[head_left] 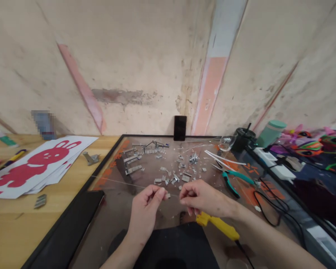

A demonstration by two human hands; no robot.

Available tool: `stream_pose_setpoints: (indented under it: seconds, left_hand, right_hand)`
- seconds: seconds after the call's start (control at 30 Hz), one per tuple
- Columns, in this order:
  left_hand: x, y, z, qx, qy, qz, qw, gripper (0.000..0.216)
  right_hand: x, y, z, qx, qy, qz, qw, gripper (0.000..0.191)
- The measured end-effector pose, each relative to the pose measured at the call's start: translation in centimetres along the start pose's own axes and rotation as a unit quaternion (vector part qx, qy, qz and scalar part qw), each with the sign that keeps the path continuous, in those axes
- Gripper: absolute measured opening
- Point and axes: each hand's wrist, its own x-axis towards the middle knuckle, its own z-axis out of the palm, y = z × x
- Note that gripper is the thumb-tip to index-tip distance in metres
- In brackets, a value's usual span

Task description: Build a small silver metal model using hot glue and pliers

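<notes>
My left hand [152, 200] is closed in a pinch, with a small silvery metal piece [168, 195] at its fingertips. A thin clear strand [120, 181] runs from the left side of the board to this hand. Just to the right, my right hand [194, 198] is also closed in a pinch; whatever lies between its fingers is too small to name. Beyond both hands, loose metal pieces [186, 177] and a small heap of metal bits [194, 158] lie on the dark tabletop [156, 216]. Below my right hand rests a yellow-handled tool [221, 227] with a black cord.
Teal-handled pliers [238, 177] and white strips [224, 157] lie at right. Near the wall stand a phone [180, 128], a green-lidded bottle [271, 133] and a black cup [243, 138]. Rabbit-print papers [42, 164] cover wood at left. A power strip [274, 164] and cables edge the right.
</notes>
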Motion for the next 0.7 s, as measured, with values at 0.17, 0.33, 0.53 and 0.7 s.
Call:
stream_pose_setpoints:
  seconds: [0.17,0.33,0.53,0.7]
  left_hand:
    - [1.1,-0.2,-1.2,-0.017,0.070,0.017,0.997,0.023]
    - [1.6,0.1,-1.4,-0.030,0.052,0.010,0.998,0.024]
    - [1.4,1.9,0.1,-0.075,0.011,-0.030,0.997,0.014]
    - [1.3,3.5,1.6,-0.149,-0.065,-0.084,0.983,0.010]
  right_hand:
    - [-0.4,0.7,-0.3,0.015,0.017,0.007,1.000,0.011]
    - [-0.7,0.3,-0.3,0.053,0.033,0.002,0.998,0.014]
    - [-0.6,0.4,0.1,0.126,0.033,0.001,0.991,0.028]
    - [-0.9,0.3,0.2,0.215,-0.026,0.009,0.976,0.040]
